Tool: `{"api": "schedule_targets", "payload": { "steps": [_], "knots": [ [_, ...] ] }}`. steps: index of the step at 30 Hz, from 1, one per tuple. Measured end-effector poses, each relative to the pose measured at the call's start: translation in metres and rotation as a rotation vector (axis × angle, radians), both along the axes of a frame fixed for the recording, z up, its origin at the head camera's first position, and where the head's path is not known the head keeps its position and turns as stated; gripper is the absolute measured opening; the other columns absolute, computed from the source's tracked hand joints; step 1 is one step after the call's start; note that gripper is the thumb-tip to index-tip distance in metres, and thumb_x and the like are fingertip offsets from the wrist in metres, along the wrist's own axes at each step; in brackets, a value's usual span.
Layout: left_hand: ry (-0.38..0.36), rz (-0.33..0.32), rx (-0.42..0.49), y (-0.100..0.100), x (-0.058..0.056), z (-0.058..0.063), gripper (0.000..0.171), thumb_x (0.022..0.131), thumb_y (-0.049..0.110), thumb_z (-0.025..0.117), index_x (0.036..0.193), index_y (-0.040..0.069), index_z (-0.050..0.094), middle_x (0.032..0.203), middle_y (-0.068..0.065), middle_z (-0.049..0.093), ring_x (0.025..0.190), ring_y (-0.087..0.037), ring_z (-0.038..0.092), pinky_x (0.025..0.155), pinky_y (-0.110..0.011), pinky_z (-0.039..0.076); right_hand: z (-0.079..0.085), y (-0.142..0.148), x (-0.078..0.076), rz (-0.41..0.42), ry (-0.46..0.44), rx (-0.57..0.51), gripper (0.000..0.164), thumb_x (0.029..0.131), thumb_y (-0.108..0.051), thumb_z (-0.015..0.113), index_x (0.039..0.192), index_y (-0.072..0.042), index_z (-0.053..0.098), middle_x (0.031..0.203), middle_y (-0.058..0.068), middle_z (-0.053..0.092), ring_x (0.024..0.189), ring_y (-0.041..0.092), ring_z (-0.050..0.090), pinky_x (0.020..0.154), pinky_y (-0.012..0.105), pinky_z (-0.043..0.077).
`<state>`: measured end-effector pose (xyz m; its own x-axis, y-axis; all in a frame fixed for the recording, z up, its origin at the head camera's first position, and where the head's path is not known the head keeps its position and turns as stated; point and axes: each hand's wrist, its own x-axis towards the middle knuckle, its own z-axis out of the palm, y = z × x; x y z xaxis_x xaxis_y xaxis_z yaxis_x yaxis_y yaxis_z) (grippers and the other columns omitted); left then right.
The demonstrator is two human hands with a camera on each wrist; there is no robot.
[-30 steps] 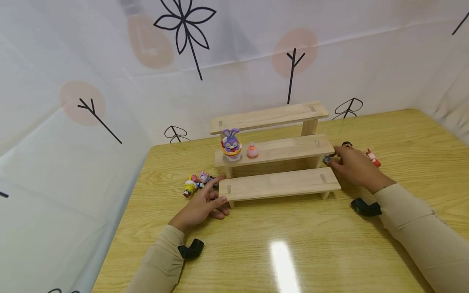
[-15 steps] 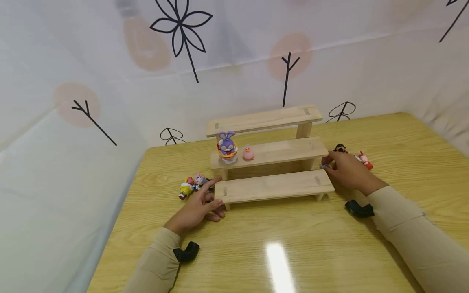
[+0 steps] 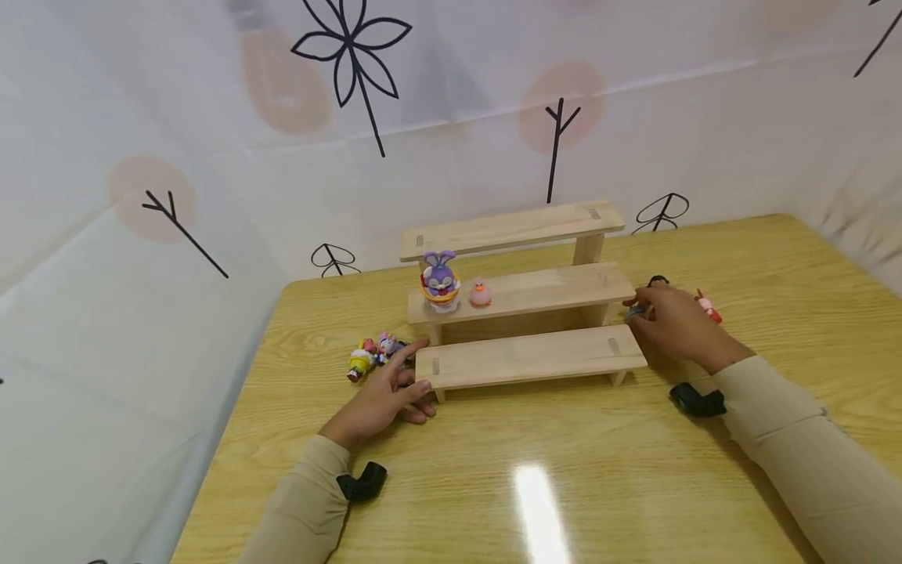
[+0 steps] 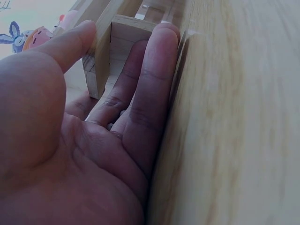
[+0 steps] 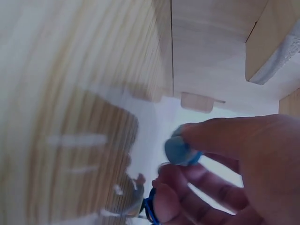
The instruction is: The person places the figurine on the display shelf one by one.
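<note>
My right hand (image 3: 675,323) has shifted slightly since half a second ago, pinching a small blue object (image 5: 179,151) beside the right end of the three-tier wooden shelf (image 3: 528,360), while my left hand (image 3: 379,401), fingers loosely apart, touches the left.

On the bench (image 3: 599,478) before me stands a three-tier shelf (image 3: 531,359), its middle tier (image 3: 550,290) bearing the rabbit (image 3: 440,282) left of the duck (image 3: 481,295). My left grip (image 3: 380,399) is at the shelf's left end, near figurines (image 3: 362,361); my right grip (image 3: 680,325), at its right, holds a small toy (image 5: 177,151).
</note>
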<state>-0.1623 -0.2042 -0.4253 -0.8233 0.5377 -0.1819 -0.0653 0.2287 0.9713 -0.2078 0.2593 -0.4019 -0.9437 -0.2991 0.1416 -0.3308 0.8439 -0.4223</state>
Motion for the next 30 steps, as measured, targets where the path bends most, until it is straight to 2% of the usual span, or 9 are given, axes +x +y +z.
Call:
{"api": "schedule_targets", "payload": {
  "steps": [5, 9, 11, 15, 18, 22, 25, 30],
  "knots": [
    [0.002, 0.002, 0.000, 0.001, 0.001, 0.002, 0.067, 0.104, 0.029, 0.056, 0.159, 0.038, 0.018, 0.114, -0.024, 0.063, 0.091, -0.024, 0.073, 0.079, -0.040, 0.063, 0.003, -0.001, 0.003, -0.044, 0.082, -0.027, 0.024, 0.096, -0.005, 0.062, 0.111, 0.013, 0.063, 0.099, 0.026, 0.060, 0.078, 0.029, 0.063, 0.063, 0.041, 0.054],
    [0.000, 0.001, 0.004, 0.002, 0.001, 0.001, 0.067, 0.104, 0.028, 0.055, 0.159, 0.037, 0.018, 0.114, -0.023, 0.063, 0.091, -0.024, 0.073, 0.079, -0.040, 0.063, 0.007, -0.002, 0.006, -0.060, 0.167, -0.090, 0.025, 0.095, -0.001, 0.064, 0.115, 0.014, 0.064, 0.102, 0.027, 0.060, 0.080, 0.032, 0.066, 0.063, 0.038, 0.057],
    [-0.001, 0.002, 0.005, 0.001, 0.001, 0.001, 0.067, 0.105, 0.028, 0.055, 0.159, 0.037, 0.018, 0.114, -0.023, 0.063, 0.091, -0.024, 0.073, 0.079, -0.040, 0.063, 0.009, -0.003, 0.007, -0.072, 0.220, -0.121, 0.023, 0.093, 0.001, 0.066, 0.114, 0.011, 0.065, 0.102, 0.026, 0.061, 0.080, 0.033, 0.066, 0.061, 0.032, 0.056],
    [0.001, 0.003, 0.000, 0.000, 0.002, 0.003, 0.067, 0.104, 0.029, 0.055, 0.159, 0.037, 0.018, 0.112, -0.022, 0.063, 0.091, -0.025, 0.073, 0.079, -0.041, 0.063, 0.013, -0.006, 0.009, -0.099, 0.322, -0.187, 0.021, 0.092, 0.003, 0.068, 0.112, 0.006, 0.068, 0.100, 0.021, 0.061, 0.078, 0.030, 0.065, 0.060, 0.011, 0.046],
    [0.001, 0.006, -0.004, 0.000, 0.001, 0.004, 0.067, 0.104, 0.030, 0.056, 0.159, 0.037, 0.018, 0.112, -0.022, 0.063, 0.091, -0.025, 0.073, 0.079, -0.041, 0.063, 0.017, -0.010, 0.010, -0.115, 0.367, -0.268, 0.019, 0.091, 0.004, 0.068, 0.111, 0.006, 0.069, 0.100, 0.020, 0.059, 0.076, 0.008, 0.063, 0.061, -0.001, 0.041],
    [-0.006, 0.007, -0.009, -0.001, 0.001, 0.004, 0.067, 0.104, 0.031, 0.056, 0.159, 0.038, 0.018, 0.114, -0.022, 0.063, 0.092, -0.025, 0.073, 0.080, -0.041, 0.063, 0.022, -0.015, 0.011, -0.138, 0.460, -0.354, 0.019, 0.090, 0.006, 0.069, 0.109, 0.007, 0.070, 0.101, 0.021, 0.058, 0.080, -0.023, 0.047, 0.068, -0.007, 0.038],
    [-0.010, 0.005, -0.010, -0.001, 0.001, 0.004, 0.068, 0.104, 0.032, 0.056, 0.159, 0.039, 0.017, 0.114, -0.021, 0.063, 0.092, -0.024, 0.073, 0.080, -0.041, 0.063, 0.026, -0.019, 0.013, -0.143, 0.529, -0.407, 0.020, 0.089, 0.007, 0.070, 0.109, 0.007, 0.070, 0.102, 0.022, 0.059, 0.086, -0.027, 0.045, 0.076, -0.008, 0.038],
    [-0.014, 0.004, -0.001, 0.000, 0.001, 0.002, 0.067, 0.104, 0.030, 0.056, 0.159, 0.038, 0.018, 0.113, -0.021, 0.062, 0.092, -0.024, 0.073, 0.080, -0.041, 0.063, 0.036, -0.029, 0.018, -0.129, 0.584, -0.515, 0.023, 0.087, 0.010, 0.070, 0.111, 0.009, 0.070, 0.102, 0.001, 0.057, 0.089, -0.021, 0.053, 0.082, -0.004, 0.043]
  ]
}}
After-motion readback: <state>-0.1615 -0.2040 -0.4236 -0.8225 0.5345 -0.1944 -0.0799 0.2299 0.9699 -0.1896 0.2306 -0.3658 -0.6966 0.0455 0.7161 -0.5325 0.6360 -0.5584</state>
